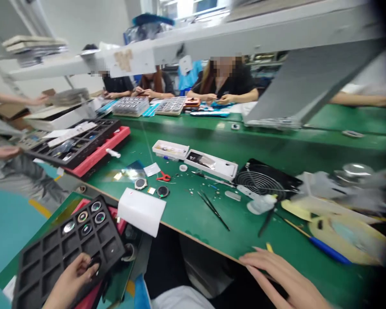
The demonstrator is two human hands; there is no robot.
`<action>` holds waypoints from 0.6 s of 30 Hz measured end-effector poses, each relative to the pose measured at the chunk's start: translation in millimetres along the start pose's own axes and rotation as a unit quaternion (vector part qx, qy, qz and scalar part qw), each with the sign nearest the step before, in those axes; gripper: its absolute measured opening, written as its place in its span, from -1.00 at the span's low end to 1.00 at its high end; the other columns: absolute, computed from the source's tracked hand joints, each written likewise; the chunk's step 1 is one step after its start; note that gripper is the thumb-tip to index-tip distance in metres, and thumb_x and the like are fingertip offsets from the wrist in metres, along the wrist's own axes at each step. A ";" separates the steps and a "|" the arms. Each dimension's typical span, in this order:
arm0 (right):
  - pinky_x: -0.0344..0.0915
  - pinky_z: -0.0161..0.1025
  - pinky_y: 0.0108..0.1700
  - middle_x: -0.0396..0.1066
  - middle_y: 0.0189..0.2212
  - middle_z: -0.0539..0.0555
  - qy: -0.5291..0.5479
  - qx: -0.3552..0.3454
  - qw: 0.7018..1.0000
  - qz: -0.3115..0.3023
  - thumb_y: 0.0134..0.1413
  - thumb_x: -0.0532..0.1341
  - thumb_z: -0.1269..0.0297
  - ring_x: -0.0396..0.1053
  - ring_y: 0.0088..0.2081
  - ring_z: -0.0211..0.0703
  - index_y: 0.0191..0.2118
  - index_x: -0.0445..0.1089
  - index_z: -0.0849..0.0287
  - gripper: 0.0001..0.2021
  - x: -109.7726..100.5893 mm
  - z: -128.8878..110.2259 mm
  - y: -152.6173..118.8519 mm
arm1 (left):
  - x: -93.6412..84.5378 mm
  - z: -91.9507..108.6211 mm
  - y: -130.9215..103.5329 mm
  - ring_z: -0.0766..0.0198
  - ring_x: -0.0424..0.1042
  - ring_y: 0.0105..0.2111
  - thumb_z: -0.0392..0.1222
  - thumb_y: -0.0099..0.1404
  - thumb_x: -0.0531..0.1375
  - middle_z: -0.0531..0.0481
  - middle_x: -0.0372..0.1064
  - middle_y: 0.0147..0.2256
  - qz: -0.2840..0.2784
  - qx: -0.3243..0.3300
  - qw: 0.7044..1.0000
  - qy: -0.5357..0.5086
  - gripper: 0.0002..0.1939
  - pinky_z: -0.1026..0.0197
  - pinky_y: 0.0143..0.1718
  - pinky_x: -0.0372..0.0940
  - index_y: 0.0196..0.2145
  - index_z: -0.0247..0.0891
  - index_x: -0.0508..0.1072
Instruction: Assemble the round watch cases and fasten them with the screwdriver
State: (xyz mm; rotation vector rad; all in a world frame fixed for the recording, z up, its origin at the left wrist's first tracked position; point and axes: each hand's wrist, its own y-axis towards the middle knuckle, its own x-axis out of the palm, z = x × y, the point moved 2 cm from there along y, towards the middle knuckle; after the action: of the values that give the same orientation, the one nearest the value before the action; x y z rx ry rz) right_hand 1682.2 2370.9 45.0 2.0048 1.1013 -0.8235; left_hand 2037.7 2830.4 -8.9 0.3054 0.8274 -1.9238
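My left hand point(75, 277) is over a black compartment tray point(35, 257), its thumb and fingers pinched on a dark round watch case point(95, 267) at one compartment. Whether the case still touches the tray floor I cannot tell. Several round watch cases sit in the tray's far compartments, among them a gold-rimmed one point(82, 216) and a silver one point(68, 227). My right hand point(283, 274) rests at the green bench's front edge, fingers stretched out, holding nothing visible. Black tweezers point(214, 210) lie beyond it on the bench.
Two watch cases lie near a white sheet point(143, 210) and red clip point(164, 176). A white parts box point(210, 164), fan grille point(259, 182), bottle point(261, 204) and blue-handled tool point(330, 250) lie farther back. Co-workers sit opposite; another person stands left beside a stacked tray point(77, 143).
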 end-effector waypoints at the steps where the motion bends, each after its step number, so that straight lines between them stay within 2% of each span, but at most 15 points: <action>1: 0.48 0.04 0.20 0.57 -0.08 0.02 0.003 0.000 1.000 -0.009 0.38 0.19 0.08 0.55 0.01 0.06 -0.02 0.54 -0.18 -0.80 -3.7 -4.0 0.9 | -3.5 12.4 -1.4 0.07 0.44 -0.38 0.37 -0.16 0.41 0.09 0.35 -0.51 -0.027 0.000 0.999 -0.043 -0.44 0.10 -0.30 0.39 -0.53 -0.10 0.31; 3: 0.44 0.02 0.22 0.57 -0.10 0.02 0.019 0.004 0.999 -0.034 0.41 0.16 0.07 0.54 0.00 0.02 -0.07 0.54 -0.13 -0.80 -11.8 -13.9 7.8 | -2.6 49.1 -5.7 -0.03 0.53 -0.22 0.33 -0.17 0.45 0.06 0.46 -0.38 -0.065 0.006 0.992 -0.108 -0.47 0.01 -0.17 0.45 -0.51 -0.10 0.38; 5: 0.46 -0.07 0.17 0.57 -0.11 0.03 0.041 0.008 0.997 -0.065 0.46 0.11 0.09 0.53 -0.01 -0.03 -0.10 0.54 -0.09 -0.76 -18.7 -23.1 21.4 | 13.3 98.3 -9.6 -0.09 0.53 -0.10 0.24 -0.13 0.47 -0.01 0.52 -0.20 -0.076 0.040 0.985 -0.147 -0.51 -0.04 -0.12 0.47 -0.47 -0.13 0.40; 6: 0.47 -0.11 0.12 0.56 -0.10 0.04 0.051 0.008 0.996 -0.076 0.48 0.09 0.10 0.52 -0.02 -0.05 -0.10 0.53 -0.07 -0.75 -20.9 -26.8 30.8 | 26.8 125.4 -10.3 -0.05 0.53 -0.17 0.18 -0.15 0.49 -0.04 0.52 -0.18 -0.067 0.067 0.982 -0.162 -0.50 0.01 -0.21 0.48 -0.50 -0.17 0.35; 8: 0.47 -0.17 0.05 0.54 -0.08 0.05 0.057 -0.001 0.995 -0.082 0.50 0.06 0.14 0.51 -0.03 -0.09 -0.07 0.50 -0.02 -0.74 -20.8 -31.8 55.7 | 64.1 180.4 -8.7 0.12 0.48 -0.31 0.10 -0.04 0.47 -0.07 0.48 -0.27 -0.118 0.143 0.962 -0.199 -0.50 0.15 -0.35 0.43 -0.53 -0.21 0.25; 10: 0.45 -0.15 0.03 0.53 -0.05 0.07 0.029 -0.032 0.997 -0.062 0.49 0.09 0.18 0.50 -0.03 -0.08 -0.03 0.48 0.04 -0.78 -14.3 -35.3 87.6 | 104.0 228.5 -1.0 0.23 0.44 -0.34 0.06 0.04 0.47 -0.04 0.44 -0.31 -0.174 0.180 0.938 -0.240 -0.48 0.25 -0.37 0.39 -0.52 -0.22 0.21; 11: 0.44 -0.12 0.04 0.53 -0.04 0.09 -0.002 -0.051 0.998 -0.044 0.48 0.12 0.21 0.49 -0.02 -0.06 0.00 0.48 0.08 -0.80 -9.0 -37.0 105.1 | 121.9 248.7 4.8 0.27 0.45 -0.33 0.04 0.04 0.49 -0.02 0.43 -0.31 -0.197 0.180 0.930 -0.254 -0.51 0.27 -0.35 0.39 -0.48 -0.24 0.25; 14: 0.41 -0.06 0.02 0.52 -0.03 0.15 -0.123 -0.094 0.988 -0.008 0.41 0.22 0.25 0.47 -0.02 0.01 0.02 0.48 0.18 -0.80 13.1 -42.7 156.5 | 161.6 298.1 25.2 0.32 0.50 -0.26 -0.05 0.03 0.54 0.04 0.42 -0.29 -0.290 0.170 0.888 -0.315 -0.51 0.26 -0.13 0.44 -0.41 -0.26 0.30; 16: 0.40 -0.05 -0.04 0.51 -0.06 0.18 -0.188 -0.104 0.976 -0.019 0.38 0.25 0.26 0.46 -0.04 0.06 -0.01 0.50 0.22 -0.81 29.7 -46.7 183.3 | 176.7 325.2 39.9 0.30 0.54 -0.22 -0.09 0.01 0.56 0.05 0.43 -0.30 -0.337 0.169 0.867 -0.327 -0.49 0.24 -0.04 0.44 -0.41 -0.27 0.28; 18: 0.38 -0.04 -0.09 0.51 -0.14 0.21 -0.217 -0.110 0.969 -0.034 0.34 0.26 0.35 0.44 -0.07 0.10 -0.13 0.53 0.26 -0.88 44.4 -50.4 200.1 | 186.9 350.7 56.3 0.28 0.56 -0.22 -0.10 0.01 0.56 0.05 0.44 -0.31 -0.360 0.176 0.861 -0.313 -0.49 0.24 -0.05 0.45 -0.41 -0.27 0.28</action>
State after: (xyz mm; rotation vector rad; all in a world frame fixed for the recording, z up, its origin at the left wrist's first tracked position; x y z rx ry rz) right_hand 1887.1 2351.4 91.7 1.5152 0.9586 -1.0643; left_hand 2042.5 2452.5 126.2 -0.4874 0.1249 -2.6478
